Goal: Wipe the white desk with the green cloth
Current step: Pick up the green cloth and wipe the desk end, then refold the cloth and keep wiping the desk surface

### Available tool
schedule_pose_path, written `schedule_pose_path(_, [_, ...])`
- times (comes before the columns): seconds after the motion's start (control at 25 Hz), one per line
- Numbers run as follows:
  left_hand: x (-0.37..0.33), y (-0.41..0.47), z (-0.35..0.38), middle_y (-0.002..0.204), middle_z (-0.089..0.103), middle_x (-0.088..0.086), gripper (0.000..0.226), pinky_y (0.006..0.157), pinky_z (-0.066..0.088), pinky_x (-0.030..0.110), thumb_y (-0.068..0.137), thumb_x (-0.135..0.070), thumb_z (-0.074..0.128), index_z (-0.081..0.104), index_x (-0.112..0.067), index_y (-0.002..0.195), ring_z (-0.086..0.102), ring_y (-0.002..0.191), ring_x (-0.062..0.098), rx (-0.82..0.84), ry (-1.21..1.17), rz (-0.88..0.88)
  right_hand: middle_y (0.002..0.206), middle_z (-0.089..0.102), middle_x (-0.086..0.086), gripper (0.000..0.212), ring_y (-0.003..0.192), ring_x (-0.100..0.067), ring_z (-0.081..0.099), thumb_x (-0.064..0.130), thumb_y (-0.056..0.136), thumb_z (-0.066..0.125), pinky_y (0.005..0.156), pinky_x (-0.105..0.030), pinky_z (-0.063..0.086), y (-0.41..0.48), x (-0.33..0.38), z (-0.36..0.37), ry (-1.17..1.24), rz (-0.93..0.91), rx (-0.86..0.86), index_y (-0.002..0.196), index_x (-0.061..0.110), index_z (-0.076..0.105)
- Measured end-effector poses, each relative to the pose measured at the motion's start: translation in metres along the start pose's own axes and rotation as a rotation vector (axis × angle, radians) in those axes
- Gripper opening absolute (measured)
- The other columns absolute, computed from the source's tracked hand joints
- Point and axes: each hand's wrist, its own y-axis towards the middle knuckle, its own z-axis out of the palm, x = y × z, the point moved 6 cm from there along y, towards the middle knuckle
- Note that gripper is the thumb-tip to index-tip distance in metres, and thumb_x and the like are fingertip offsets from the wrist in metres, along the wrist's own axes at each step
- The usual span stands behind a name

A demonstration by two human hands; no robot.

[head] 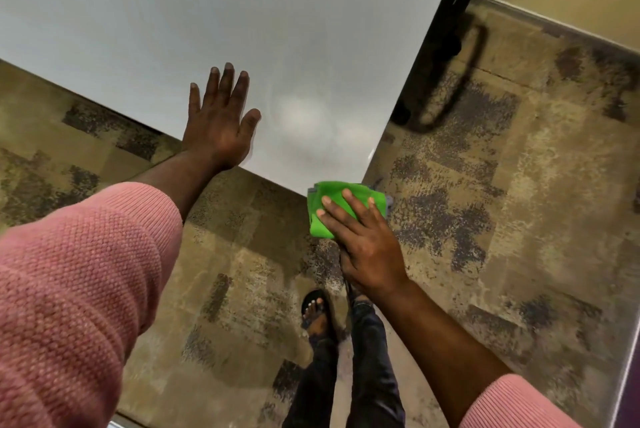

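Note:
The white desk (214, 12) fills the upper left, its near corner pointing toward me. My left hand (220, 119) lies flat on the desk near its front edge, fingers spread, holding nothing. The folded green cloth (332, 199) sits at the desk's near corner, partly hanging past the edge. My right hand (363, 240) presses on top of the cloth, fingers spread over it. The cloth's lower right part is hidden under that hand.
Patterned brown and grey carpet (502, 185) surrounds the desk. A black desk leg and frame (446, 36) stands to the right of the desk. A wall with a baseboard (571, 25) runs at the upper right. My sandalled foot (315, 313) and dark trouser legs are below.

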Motion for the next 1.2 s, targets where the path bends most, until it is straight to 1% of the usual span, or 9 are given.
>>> schedule_pose_path(0.16, [0.001, -0.001, 0.000, 0.175, -0.008, 0.002, 0.070, 0.127, -0.005, 0.055, 0.103, -0.063, 0.007, -0.007, -0.031, 0.164, -0.009, 0.161, 0.023, -0.005, 0.002, -0.006, 0.162, 0.027, 0.032, 0.069, 0.157, -0.008, 0.023, 0.002, 0.098, 0.060, 0.119, -0.024, 0.038, 0.029, -0.027, -0.013, 0.438, 0.407, -0.228, 0.154, 0.037, 0.041])
schedule_pose_path(0.28, [0.002, -0.002, 0.000, 0.175, -0.007, 0.002, 0.069, 0.128, -0.005, 0.056, 0.104, -0.061, 0.010, -0.005, -0.029, 0.164, -0.009, 0.161, 0.023, 0.006, 0.002, -0.020, 0.159, 0.033, 0.020, 0.056, 0.145, -0.007, 0.040, 0.008, 0.104, 0.053, 0.104, -0.016, 0.050, 0.072, -0.064, -0.026, 0.762, 0.703, -0.514, 0.152, 0.036, 0.044])
schedule_pose_path(0.4, [-0.001, -0.001, -0.001, 0.175, -0.008, 0.003, 0.069, 0.128, -0.004, 0.056, 0.105, -0.059, 0.013, -0.005, -0.028, 0.164, -0.010, 0.161, 0.024, 0.013, 0.002, -0.018, 0.156, 0.050, 0.000, 0.049, 0.139, -0.012, 0.051, 0.008, 0.107, 0.050, 0.111, -0.022, 0.046, 0.075, -0.078, -0.023, 0.886, 0.891, -0.605, 0.154, 0.021, 0.046])
schedule_pose_path(0.64, [-0.002, -0.002, -0.003, 0.174, -0.007, 0.005, 0.070, 0.127, -0.005, 0.057, 0.105, -0.057, 0.014, -0.003, -0.026, 0.165, -0.009, 0.161, 0.025, 0.028, 0.003, -0.022, 0.144, 0.058, 0.009, 0.050, 0.129, -0.016, 0.061, 0.009, 0.106, 0.053, 0.110, -0.042, 0.052, 0.021, -0.025, -0.002, 0.896, 1.015, -0.522, 0.151, 0.029, 0.050])
schedule_pose_path(0.72, [-0.003, -0.002, -0.004, 0.174, -0.007, 0.005, 0.070, 0.127, -0.005, 0.058, 0.104, -0.058, 0.012, -0.004, -0.026, 0.164, -0.009, 0.161, 0.026, 0.037, 0.007, -0.021, 0.145, 0.062, 0.001, 0.048, 0.128, -0.018, 0.063, 0.007, 0.106, 0.052, 0.108, -0.046, 0.053, 0.002, -0.012, 0.005, 0.942, 1.043, -0.491, 0.151, 0.026, 0.051])
schedule_pose_path(0.88, [-0.005, -0.002, -0.005, 0.174, -0.009, 0.006, 0.071, 0.127, -0.008, 0.058, 0.104, -0.058, 0.012, -0.004, -0.024, 0.165, -0.012, 0.161, 0.026, 0.082, 0.000, -0.051, 0.134, 0.069, -0.013, 0.039, 0.122, -0.029, 0.068, 0.005, 0.107, 0.049, 0.105, -0.046, 0.055, -0.033, 0.005, 0.006, 1.089, 1.052, -0.389, 0.145, 0.008, 0.058])
schedule_pose_path(1.0, [-0.018, -0.008, -0.017, 0.174, -0.009, 0.007, 0.071, 0.126, -0.008, 0.058, 0.107, -0.053, 0.023, 0.002, -0.021, 0.165, -0.012, 0.160, 0.027, 0.205, -0.089, -0.136, 0.116, 0.077, -0.007, 0.030, 0.107, -0.023, 0.074, 0.007, 0.108, 0.048, 0.091, -0.042, 0.061, -0.037, 0.008, -0.017, 1.142, 1.035, -0.403, 0.129, 0.012, 0.068])
schedule_pose_path(1.12, [-0.064, -0.044, -0.043, 0.167, 0.034, 0.005, 0.057, 0.126, 0.020, 0.041, 0.105, -0.048, 0.048, 0.045, -0.020, 0.154, 0.030, 0.155, 0.021, 0.164, -0.474, -0.119, 0.095, 0.080, -0.002, 0.030, 0.086, -0.018, 0.077, 0.006, 0.107, 0.045, 0.077, -0.037, 0.062, -0.018, 0.012, -0.038, 1.390, 1.023, -0.452, 0.109, 0.017, 0.072])
schedule_pose_path(1.2, [-0.096, -0.086, -0.056, 0.138, 0.068, 0.000, 0.042, 0.104, 0.048, 0.031, 0.098, -0.043, 0.064, 0.067, -0.021, 0.134, 0.066, 0.124, 0.017, 0.104, -0.930, -0.179, 0.097, 0.078, -0.009, 0.030, 0.091, -0.028, 0.073, 0.005, 0.106, 0.044, 0.091, -0.048, 0.058, -0.001, 0.015, -0.050, 1.477, 1.026, -0.423, 0.106, 0.014, 0.073])
